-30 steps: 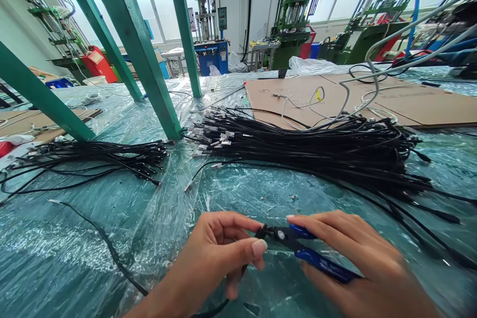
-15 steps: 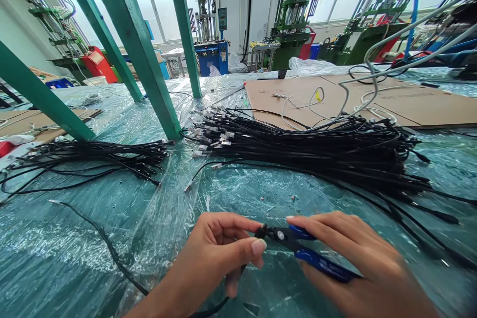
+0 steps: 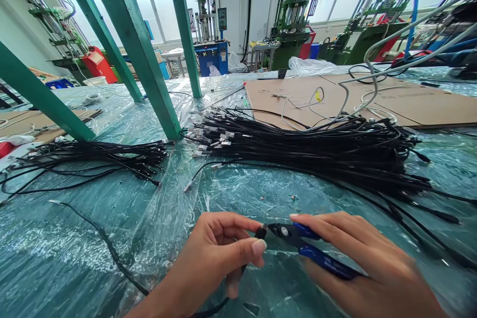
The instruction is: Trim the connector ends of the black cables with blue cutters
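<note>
Between thumb and index finger, my left hand (image 3: 229, 253) pinches the end of a black cable (image 3: 261, 233). The cable runs down behind that hand, and a further length with a light tip lies to its left. My right hand (image 3: 359, 258) grips blue-handled flush cutters (image 3: 320, 258). Their dark jaws point left and sit right at the cable's end; whether they touch it is too small to tell. Ahead of both hands lies a large bundle of black cables (image 3: 305, 151) with silvery connectors at its left end.
A smaller cable pile (image 3: 97, 159) lies at left beneath green metal posts (image 3: 141, 49). Plastic film covers the table (image 3: 149, 238). Flat cardboard (image 3: 421, 102) and loose grey cables (image 3: 345, 94) are behind the large bundle. Green and blue machines (image 3: 210, 57) stand further back.
My right hand and the cutters have shifted slightly right, so the jaws are a little back from the cable's end. My left hand stays in place.
</note>
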Demonstrator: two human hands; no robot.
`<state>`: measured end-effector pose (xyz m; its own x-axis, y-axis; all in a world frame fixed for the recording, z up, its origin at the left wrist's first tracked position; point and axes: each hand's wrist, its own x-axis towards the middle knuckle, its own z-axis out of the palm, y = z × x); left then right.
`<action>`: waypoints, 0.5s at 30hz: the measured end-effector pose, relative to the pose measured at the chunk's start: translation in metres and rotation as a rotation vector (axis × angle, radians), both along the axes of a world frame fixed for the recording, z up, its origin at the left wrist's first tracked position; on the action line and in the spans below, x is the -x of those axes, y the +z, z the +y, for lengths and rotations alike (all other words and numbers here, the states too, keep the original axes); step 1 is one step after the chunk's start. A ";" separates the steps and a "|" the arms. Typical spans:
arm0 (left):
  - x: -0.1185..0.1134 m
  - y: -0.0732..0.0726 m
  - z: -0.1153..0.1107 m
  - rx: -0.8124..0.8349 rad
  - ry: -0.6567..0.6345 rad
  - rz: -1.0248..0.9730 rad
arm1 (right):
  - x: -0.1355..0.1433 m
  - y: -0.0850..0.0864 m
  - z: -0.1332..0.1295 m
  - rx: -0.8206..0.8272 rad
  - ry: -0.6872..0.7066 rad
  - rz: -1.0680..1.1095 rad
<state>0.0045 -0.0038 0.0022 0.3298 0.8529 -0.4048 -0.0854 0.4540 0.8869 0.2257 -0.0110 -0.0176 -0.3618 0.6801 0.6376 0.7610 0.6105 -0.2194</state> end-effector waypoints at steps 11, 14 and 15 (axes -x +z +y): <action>0.000 0.001 -0.002 -0.004 0.006 -0.001 | 0.008 0.008 0.004 -0.072 0.007 0.034; -0.001 0.002 0.000 -0.001 0.013 0.007 | 0.007 0.008 0.004 -0.074 0.006 0.023; -0.001 0.002 0.000 -0.001 0.014 0.012 | 0.007 0.008 0.004 -0.073 0.007 0.022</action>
